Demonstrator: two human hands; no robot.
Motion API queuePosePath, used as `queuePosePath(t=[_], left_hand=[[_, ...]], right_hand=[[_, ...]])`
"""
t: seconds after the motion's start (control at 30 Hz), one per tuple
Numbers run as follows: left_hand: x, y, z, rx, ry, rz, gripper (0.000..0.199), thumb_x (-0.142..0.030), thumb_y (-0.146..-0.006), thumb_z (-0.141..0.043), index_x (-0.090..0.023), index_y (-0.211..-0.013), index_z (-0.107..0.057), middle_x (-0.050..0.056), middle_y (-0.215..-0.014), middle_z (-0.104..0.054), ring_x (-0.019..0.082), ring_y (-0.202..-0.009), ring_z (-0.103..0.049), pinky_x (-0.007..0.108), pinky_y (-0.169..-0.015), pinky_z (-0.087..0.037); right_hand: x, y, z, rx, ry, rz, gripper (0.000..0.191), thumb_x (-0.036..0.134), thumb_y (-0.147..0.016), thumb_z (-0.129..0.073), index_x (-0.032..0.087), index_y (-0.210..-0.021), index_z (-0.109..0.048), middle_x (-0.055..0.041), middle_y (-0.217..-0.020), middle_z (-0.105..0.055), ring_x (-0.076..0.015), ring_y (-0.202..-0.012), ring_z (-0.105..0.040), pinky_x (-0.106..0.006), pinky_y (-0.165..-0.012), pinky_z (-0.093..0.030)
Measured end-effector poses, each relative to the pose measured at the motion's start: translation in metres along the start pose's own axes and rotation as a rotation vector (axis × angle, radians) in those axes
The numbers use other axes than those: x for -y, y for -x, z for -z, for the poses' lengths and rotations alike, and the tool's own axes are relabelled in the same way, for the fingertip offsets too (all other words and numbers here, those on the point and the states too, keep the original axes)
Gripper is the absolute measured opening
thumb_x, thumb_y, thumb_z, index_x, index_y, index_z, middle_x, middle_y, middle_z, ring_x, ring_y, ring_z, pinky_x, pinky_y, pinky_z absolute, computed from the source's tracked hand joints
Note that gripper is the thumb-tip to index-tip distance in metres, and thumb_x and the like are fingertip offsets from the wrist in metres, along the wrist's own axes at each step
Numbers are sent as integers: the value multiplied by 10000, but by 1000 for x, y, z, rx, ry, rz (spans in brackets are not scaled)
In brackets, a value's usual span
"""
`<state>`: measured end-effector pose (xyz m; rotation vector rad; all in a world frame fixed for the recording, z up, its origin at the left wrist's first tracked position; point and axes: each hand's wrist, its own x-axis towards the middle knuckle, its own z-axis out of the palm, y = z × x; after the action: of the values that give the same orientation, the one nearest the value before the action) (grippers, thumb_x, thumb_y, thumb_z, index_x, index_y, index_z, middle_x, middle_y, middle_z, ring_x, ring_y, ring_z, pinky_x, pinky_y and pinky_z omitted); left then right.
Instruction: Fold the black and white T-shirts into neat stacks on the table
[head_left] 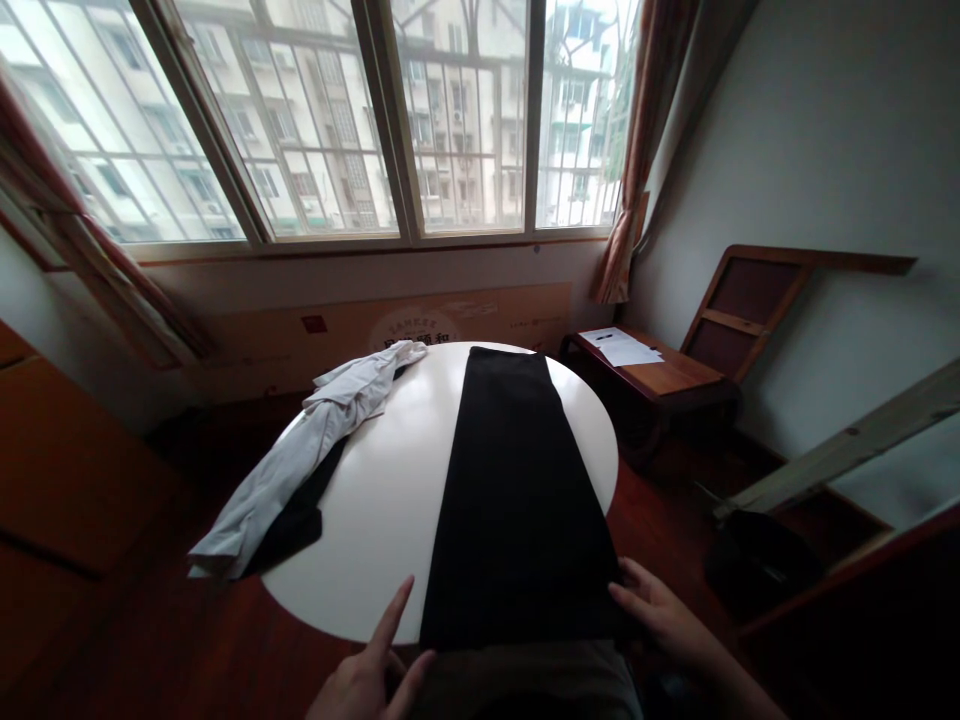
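A long black garment (517,480), perhaps trousers folded lengthwise, lies flat on a round white table (390,500). It runs from the far rim to the near edge. At its near left corner is my left hand (367,675), index finger stretched forward and thumb apart, holding nothing that I can see. My right hand (660,610) is at the near right edge of the cloth, where the fingers close on the border; the fabric between them is partly hidden. On the table's left side a crumpled white shirt (300,460) lies over another dark garment (300,520) and hangs past the rim.
Beyond the table are a large cardboard piece (345,325) and a barred window (465,130). To the right stands a low wooden table (690,372) with papers (622,347). A wooden beam (855,440) leans at the right; an orange-brown cabinet (67,460) stands left.
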<state>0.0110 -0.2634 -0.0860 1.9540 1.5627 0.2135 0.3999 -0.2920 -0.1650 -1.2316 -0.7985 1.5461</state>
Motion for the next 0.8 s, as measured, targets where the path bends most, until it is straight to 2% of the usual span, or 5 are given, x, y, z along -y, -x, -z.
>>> queuePosePath(t=[0.2, 0.37, 0.5, 0.63, 0.8], left_hand=[[13, -12, -14, -473, -409, -470, 713, -131, -799, -525, -330, -1482, -480, 91, -1325, -643, 287, -1161, -640, 410, -927, -561], [19, -35, -29, -644, -538, -642, 734, -38, -687, -523, -268, -1381, -579, 120, -1442, -559, 298, -1260, -577, 456, -984, -536], [28, -42, -33, -652, -558, -671, 671, -69, -681, -540, -286, -1310, -626, 114, -1389, -607, 295, -1209, -618, 492, -959, -541], [33, -40, -27, -627, -556, -706, 622, -106, -677, -574, -294, -1264, -656, 121, -1373, -625, 292, -1175, -650, 488, -940, -563], [31, -40, -20, -612, -508, -698, 616, -75, -625, -569, -304, -1183, -700, 104, -1346, -651, 297, -1131, -679, 477, -893, -602]], right_hand=[[5, 11, -10, -40, 45, 143, 1135, 651, -793, -730, 275, -1622, -51, -9, -863, -731, -178, -709, -700, -299, -699, -574], [19, 20, -7, 5, 135, 48, 727, 702, -757, -719, 227, -1303, -642, -43, -867, -714, -160, -673, -684, -280, -650, -577], [25, 26, 2, 109, 282, -11, 706, 585, -730, -794, 205, -1306, -644, -70, -946, -729, -176, -683, -702, -297, -624, -588], [27, 29, 7, 213, 474, 264, 721, 260, -736, -793, 229, -1422, -574, -121, -1334, -638, -265, -1207, -632, -378, -1026, -517], [25, 25, 9, 154, 802, 551, 599, 141, -803, -654, 265, -1387, -613, -122, -1264, -678, -239, -1112, -681, -310, -923, -564]])
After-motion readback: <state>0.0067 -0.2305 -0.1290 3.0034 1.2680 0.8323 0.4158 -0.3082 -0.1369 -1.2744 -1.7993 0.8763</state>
